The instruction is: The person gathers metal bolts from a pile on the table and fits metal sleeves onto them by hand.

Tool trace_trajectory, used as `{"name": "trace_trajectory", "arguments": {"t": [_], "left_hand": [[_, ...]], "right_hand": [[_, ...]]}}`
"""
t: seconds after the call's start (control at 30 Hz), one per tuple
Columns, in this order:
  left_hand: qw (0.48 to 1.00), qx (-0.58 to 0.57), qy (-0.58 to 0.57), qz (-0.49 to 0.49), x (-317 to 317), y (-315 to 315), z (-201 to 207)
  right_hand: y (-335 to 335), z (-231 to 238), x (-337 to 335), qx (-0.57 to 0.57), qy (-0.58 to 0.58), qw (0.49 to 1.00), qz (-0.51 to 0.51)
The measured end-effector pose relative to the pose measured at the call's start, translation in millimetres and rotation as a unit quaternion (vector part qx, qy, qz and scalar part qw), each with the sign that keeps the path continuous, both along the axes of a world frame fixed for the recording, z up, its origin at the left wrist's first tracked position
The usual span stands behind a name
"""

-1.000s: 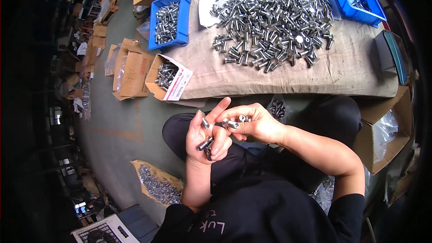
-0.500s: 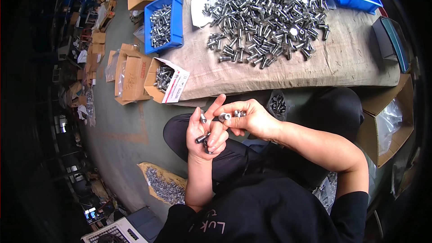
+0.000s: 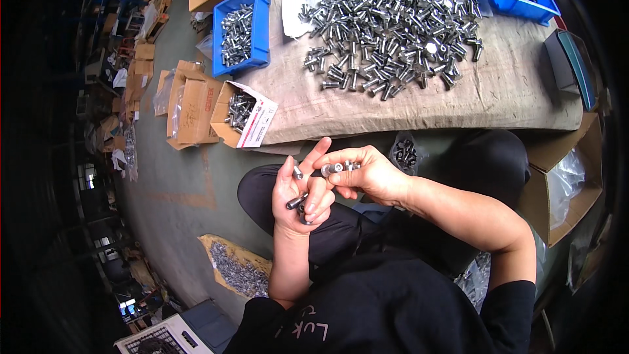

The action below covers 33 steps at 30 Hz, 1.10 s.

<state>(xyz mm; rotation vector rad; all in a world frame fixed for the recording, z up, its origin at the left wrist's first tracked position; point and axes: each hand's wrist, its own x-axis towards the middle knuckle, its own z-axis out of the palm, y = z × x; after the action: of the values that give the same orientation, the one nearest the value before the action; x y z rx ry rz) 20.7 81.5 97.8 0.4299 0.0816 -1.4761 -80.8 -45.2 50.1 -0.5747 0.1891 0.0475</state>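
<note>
Several short metal bolts [image 3: 297, 201] are held in my left hand [image 3: 285, 189]. Its lower fingers curl over them, another bolt [image 3: 297, 170] sits by the thumb, and the index finger points up. Close against it, my right hand [image 3: 379, 176] pinches a socket-head bolt [image 3: 333, 169] between thumb and fingers. More bolt ends [image 3: 352, 166] show in the right hand's grip, partly hidden by the fingers. Beyond both hands, a large pile of similar bolts [image 3: 393, 39] is spread on a cloth-covered surface [image 3: 406, 110].
At the surface's left stand a blue bin [image 3: 261, 39] and an open carton [image 3: 226, 115], both holding bolts. Another blue bin [image 3: 524, 8] is at far right. A bag of dark parts [image 3: 406, 152] lies by my knees. Small parts [image 3: 239, 269] lie on a sheet at lower left.
The bolt pinched in my right hand has turned slightly, so its socket end shows further right. My left hand keeps nearly the same pose. The whole view has shifted a little.
</note>
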Motion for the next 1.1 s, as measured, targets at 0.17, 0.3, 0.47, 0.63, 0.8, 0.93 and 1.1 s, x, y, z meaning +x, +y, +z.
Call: {"name": "trace_trajectory", "arguments": {"t": [0.17, 0.3, 0.47, 0.63, 0.8, 0.93, 1.1], "left_hand": [[1.0, 0.014, -0.009, 0.001, -1, -1, 4], [0.999, 0.002, -0.041, 0.0, -1, -1, 6], [0.992, 0.013, -0.124, 0.01, -6, -4, 15], [0.99, 0.003, -0.142, 0.018, -8, -1, 20], [0.989, 0.02, -0.143, 0.024, -7, 3, 19], [0.992, 0.011, -0.122, 0.029, -6, 5, 18], [0.991, 0.027, -0.129, 0.017, -6, -1, 19]], "right_hand": [[0, -1, 0, 0.043, 0.002, 0.999, 0.009], [0, -3, -1, 0.144, -0.003, 0.99, 0.017], [-2, -5, -1, 0.206, -0.007, 0.978, 0.025], [-6, -1, -1, 0.229, -0.021, 0.973, 0.034], [-14, 1, 1, 0.253, -0.016, 0.967, 0.039], [-18, 3, 3, 0.419, -0.032, 0.907, -0.034], [-9, -3, 4, 0.523, -0.084, 0.844, -0.084]]}}
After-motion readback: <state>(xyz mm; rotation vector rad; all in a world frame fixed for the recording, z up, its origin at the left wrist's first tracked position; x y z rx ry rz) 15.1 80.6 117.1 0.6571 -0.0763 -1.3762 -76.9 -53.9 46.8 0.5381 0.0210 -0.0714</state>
